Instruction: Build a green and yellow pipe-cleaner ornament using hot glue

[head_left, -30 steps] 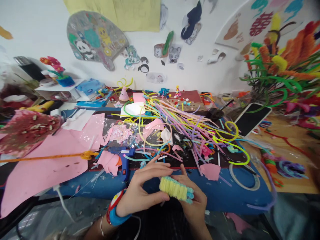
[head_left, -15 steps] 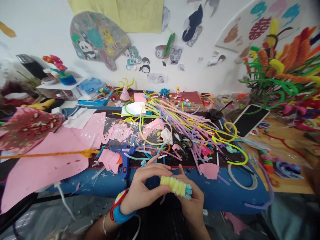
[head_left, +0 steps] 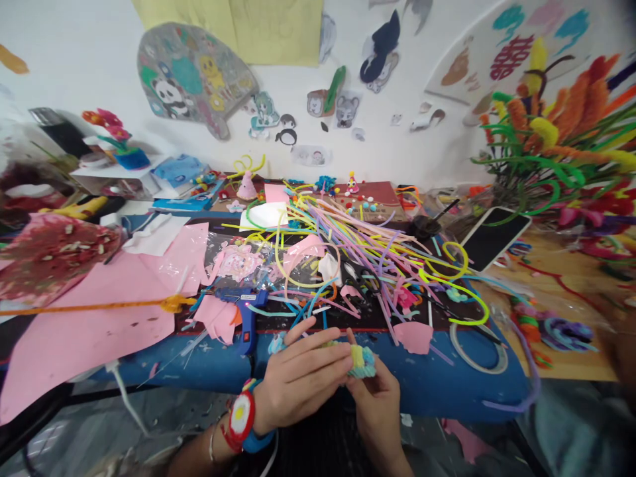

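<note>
A small fuzzy yellow and light-blue piece (head_left: 362, 362) is held between my two hands at the table's front edge. My left hand (head_left: 305, 374) lies over its yellow end, the back of the hand turned up and hiding most of it. My right hand (head_left: 375, 394) grips the blue end from the right with thumb and fingers. Behind my left fingertips sits a small light-blue fuzzy bit (head_left: 277, 342). A blue glue gun (head_left: 247, 321) rests left of my hands, beside a crumpled pink scrap (head_left: 217, 318).
Many pastel pipe cleaners (head_left: 348, 232) are heaped behind my hands. A phone (head_left: 491, 238) leans at the right, near a tape ring (head_left: 479, 348) and colourful fuzzy stems (head_left: 556, 132). Pink sheets (head_left: 99, 324) cover the left side.
My left hand has rolled over the yellow part, which showed openly before. The piece and my right fingers have shifted slightly, and the round red and white wristband has turned into view.
</note>
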Action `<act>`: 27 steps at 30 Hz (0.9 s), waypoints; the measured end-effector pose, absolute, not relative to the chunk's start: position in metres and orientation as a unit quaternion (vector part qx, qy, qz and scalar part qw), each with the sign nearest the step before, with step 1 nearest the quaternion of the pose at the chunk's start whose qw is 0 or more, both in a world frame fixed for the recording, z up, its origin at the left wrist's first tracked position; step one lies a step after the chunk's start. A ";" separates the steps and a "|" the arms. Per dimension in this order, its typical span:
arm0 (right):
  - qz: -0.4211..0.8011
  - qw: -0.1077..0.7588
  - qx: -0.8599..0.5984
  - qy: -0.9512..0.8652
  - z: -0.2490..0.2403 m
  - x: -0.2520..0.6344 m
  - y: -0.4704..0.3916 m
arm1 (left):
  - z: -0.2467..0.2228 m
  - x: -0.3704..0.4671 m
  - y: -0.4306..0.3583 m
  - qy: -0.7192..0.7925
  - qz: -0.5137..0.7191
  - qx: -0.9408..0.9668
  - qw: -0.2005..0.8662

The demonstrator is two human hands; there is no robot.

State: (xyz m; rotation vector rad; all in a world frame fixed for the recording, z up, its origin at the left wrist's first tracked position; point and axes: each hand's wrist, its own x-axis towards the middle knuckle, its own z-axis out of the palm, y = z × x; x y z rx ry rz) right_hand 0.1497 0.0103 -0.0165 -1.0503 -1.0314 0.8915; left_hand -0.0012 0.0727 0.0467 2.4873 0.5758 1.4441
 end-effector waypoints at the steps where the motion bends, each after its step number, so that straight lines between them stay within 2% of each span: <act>1: 0.392 0.654 -0.467 -0.447 -0.017 0.149 0.010 | 0.046 0.000 0.072 0.204 0.484 0.844 0.105; 7: 0.393 0.663 -0.486 -0.412 -0.011 0.145 0.013 | 0.038 0.003 0.071 0.261 0.488 0.808 0.202; 12: 0.404 0.672 -0.472 -0.402 -0.006 0.142 0.017 | 0.033 0.004 0.070 0.279 0.478 0.798 0.238; 16: 0.456 0.668 -0.452 -0.376 -0.004 0.141 0.019 | 0.033 -0.003 0.075 0.273 0.446 0.804 0.283; 22: 0.538 0.642 -0.411 -0.360 -0.002 0.145 0.019 | 0.034 -0.015 0.084 0.212 0.367 0.791 0.442; 27: 0.576 0.621 -0.414 -0.334 0.002 0.148 0.019 | 0.030 -0.017 0.082 0.220 0.344 0.780 0.473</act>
